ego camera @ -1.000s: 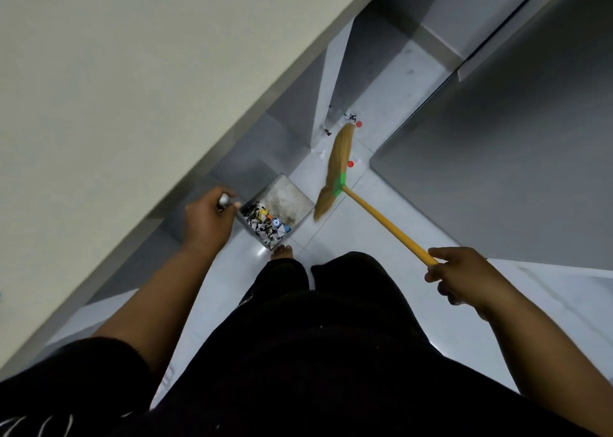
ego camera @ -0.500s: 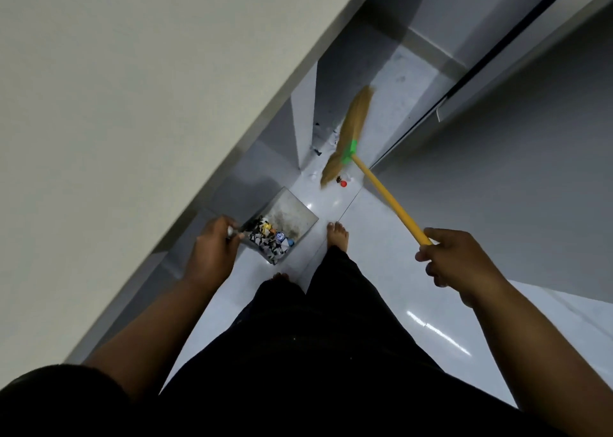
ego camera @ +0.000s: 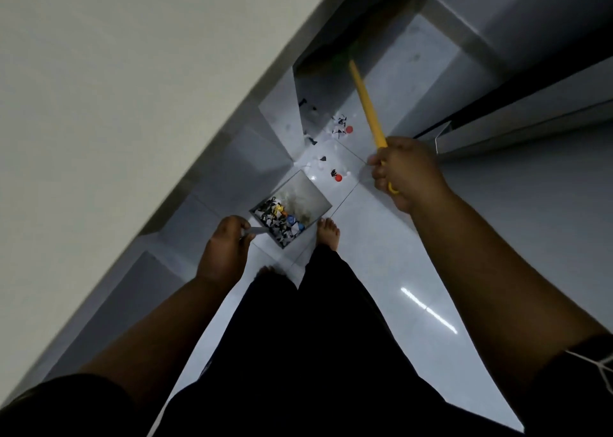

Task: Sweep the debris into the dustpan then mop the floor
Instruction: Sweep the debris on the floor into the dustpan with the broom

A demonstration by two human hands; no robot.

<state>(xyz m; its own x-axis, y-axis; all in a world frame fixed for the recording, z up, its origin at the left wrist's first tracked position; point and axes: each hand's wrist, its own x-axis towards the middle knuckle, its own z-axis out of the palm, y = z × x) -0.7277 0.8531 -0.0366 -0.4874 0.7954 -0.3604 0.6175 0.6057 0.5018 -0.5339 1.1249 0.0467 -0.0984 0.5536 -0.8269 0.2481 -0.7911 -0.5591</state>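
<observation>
Hard against the pale wall [ego camera: 99, 105] on the left, I have the left hand [ego camera: 225, 247] curled round the thin grey handle [ego camera: 256, 230] of the dustpan [ego camera: 306, 189]. This way the pan's open lip faces away from me, toward the corner where the mess lies. The collected debris [ego camera: 280, 219], black scraps with yellow and blue bits, is heaped at the handle end. I take that to mean the pan is tipped back to stop it spilling. A bare foot [ego camera: 328, 234] stands just beside the pan's right edge. Beyond the lip, loose debris [ego camera: 338, 128] lies scattered on the white floor [ego camera: 381, 254]: black and white scraps, a red cap [ego camera: 338, 178] near the pan and a second red cap [ego camera: 349, 129] further into the corner. To the right, the right hand [ego camera: 406, 171] is wrapped in a fist round the yellow broom handle [ego camera: 366, 105] close to its top end, which I judge gives me reach. The bristles are lost in shadow. I see no mop, and sweeping looks unfinished
</observation>
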